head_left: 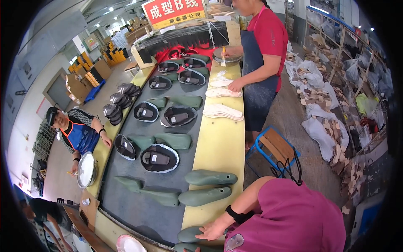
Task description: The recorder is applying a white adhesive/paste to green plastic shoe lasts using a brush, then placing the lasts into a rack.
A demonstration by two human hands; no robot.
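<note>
Right hand (213, 230), fingers parted over a green shoe last (188, 234), its end jutting left past the fingertips, closure unclear; left hand (197, 250), cut by the lower edge, grip impossible to tell.

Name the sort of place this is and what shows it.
Likely a shoe factory: green foot-shaped lasts and black open-topped shoe uppers sit along a long dark-grey surface, with cream insole-shaped pieces on the yellow ledge beside it.
</note>
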